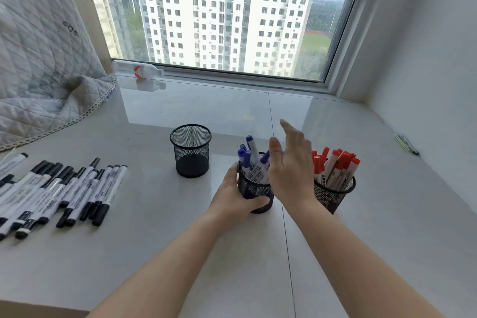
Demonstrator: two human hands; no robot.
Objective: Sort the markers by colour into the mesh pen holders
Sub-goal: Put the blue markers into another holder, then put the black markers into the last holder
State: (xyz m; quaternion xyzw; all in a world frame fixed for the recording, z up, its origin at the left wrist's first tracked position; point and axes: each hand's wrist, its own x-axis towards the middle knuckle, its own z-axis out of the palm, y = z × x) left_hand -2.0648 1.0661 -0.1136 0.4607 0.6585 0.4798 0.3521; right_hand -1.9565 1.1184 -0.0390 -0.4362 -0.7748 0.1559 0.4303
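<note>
Head view: red markers [335,165] and blue markers [251,160] are potted; left hand [236,195] wraps the blue holder [255,190], right hand [291,162] fingers spread, seemingly empty; black markers [56,188] at nine o'clock await the empty holder [191,150]

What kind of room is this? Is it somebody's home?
Probably a bedroom in a high-rise flat. A quilted bed cover lies beside the pale sill-like ledge, and the window looks out on tall apartment blocks from high up.
</note>
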